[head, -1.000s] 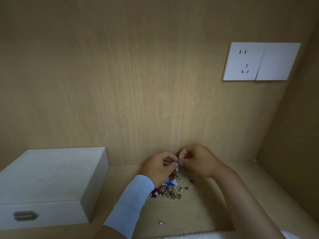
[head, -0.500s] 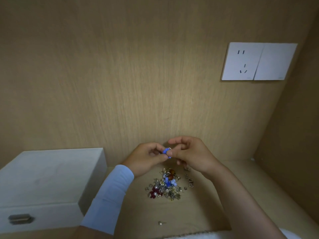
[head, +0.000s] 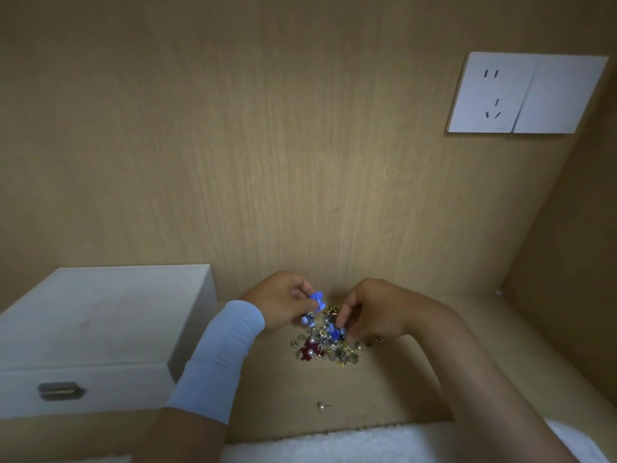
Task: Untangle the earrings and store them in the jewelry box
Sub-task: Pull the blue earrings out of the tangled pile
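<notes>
One blue earring (head: pixel 317 299) is pinched between the thumb and fingertips of my left hand (head: pixel 283 302), held just above the left edge of the pile of earrings (head: pixel 325 347), with small beads dangling under it. My right hand (head: pixel 370 312) reaches down into the pile, fingers curled and pinching what looks like another blue piece (head: pixel 334 330), though it is too small to be sure. The jewelry box (head: pixel 100 329) stands shut to the left of my left hand, its metal latch (head: pixel 59 391) facing me. A lone stud (head: pixel 322 405) lies nearer me on the wooden bench (head: pixel 384 389). Behind rises a wood-grain wall (head: pixel 267 145) with a white socket plate (head: pixel 490 93) at upper right
</notes>
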